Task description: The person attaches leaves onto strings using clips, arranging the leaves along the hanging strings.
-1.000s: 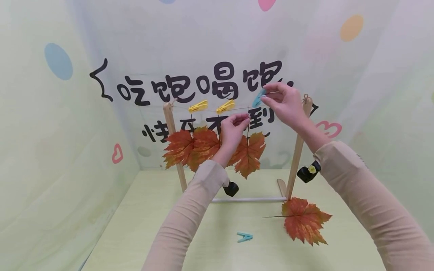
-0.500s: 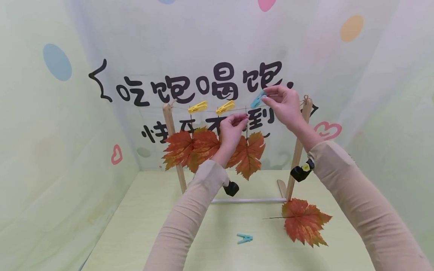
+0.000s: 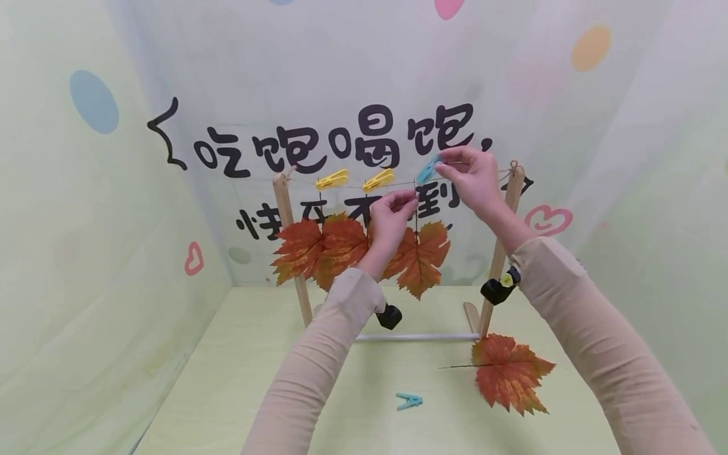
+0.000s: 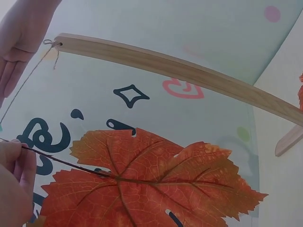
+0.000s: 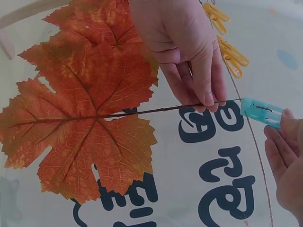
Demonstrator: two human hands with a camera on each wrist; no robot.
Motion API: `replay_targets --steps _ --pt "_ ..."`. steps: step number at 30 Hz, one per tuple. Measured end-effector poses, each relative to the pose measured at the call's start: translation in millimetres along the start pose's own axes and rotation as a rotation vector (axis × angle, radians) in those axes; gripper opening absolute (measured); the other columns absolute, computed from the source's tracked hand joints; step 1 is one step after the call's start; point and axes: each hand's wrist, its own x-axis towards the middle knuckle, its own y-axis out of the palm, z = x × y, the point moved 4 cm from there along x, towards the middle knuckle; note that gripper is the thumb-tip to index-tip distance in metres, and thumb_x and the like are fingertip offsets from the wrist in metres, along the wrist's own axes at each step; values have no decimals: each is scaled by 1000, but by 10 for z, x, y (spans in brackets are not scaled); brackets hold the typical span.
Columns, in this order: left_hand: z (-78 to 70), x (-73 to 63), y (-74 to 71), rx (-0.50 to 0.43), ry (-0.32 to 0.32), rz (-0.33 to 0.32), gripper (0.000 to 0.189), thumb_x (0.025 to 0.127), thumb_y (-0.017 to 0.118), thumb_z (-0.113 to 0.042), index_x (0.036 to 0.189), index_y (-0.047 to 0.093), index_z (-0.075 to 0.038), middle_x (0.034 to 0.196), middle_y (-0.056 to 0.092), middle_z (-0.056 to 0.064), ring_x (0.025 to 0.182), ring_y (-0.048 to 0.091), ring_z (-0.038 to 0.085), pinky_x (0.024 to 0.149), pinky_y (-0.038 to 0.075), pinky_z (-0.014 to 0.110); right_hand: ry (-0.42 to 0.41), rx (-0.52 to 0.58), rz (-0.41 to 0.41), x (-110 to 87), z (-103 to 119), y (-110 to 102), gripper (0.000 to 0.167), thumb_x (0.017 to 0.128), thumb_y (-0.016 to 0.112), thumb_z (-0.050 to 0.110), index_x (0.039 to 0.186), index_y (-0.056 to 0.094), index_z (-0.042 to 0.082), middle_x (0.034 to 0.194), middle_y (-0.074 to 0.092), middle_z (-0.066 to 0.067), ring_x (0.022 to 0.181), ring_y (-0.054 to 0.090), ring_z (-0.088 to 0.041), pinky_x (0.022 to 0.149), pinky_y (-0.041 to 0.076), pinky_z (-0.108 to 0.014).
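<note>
Both hands are raised to the string (image 3: 398,184) of a wooden rack (image 3: 286,234). The left hand (image 3: 392,215) pinches the stem of an orange leaf (image 3: 421,256) against it; the right hand (image 3: 474,180) pinches a blue clip (image 3: 426,169) just beside. Right of the rack, on the green desk (image 3: 256,354), lie a spare leaf (image 3: 509,373) and clip (image 3: 408,400), near the patterned walls.

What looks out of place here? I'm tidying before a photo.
One leaf and a blue peg lie loose on the table by the rack; the other leaves hang from the string.
</note>
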Motion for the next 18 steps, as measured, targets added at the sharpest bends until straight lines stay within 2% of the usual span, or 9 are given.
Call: replay_targets --steps 3,11,18 --pt "-12 -5 -7 -4 2 -1 17 81 65 -3 97 68 1 90 67 9 81 64 14 74 52 23 13 15 8 1 3 19 23 81 65 2 102 61 -9 93 66 -10 79 63 -3 76 50 -19" --pt "5 3 8 -5 -13 21 23 83 63 -3 104 64 6 99 65 19 87 64 22 75 52 23 48 36 10 1 -14 54 23 81 65 2 102 61 -8 91 66 -8 80 64 -7 77 50 -19" --pt "-3 5 10 -22 -43 26 23 82 63 -2 103 64 7 99 65 19 86 64 21 76 52 24 61 4 6 -1 -51 69 24 82 65 4 103 62 -7 92 66 -8 78 62 -3 76 50 -18"
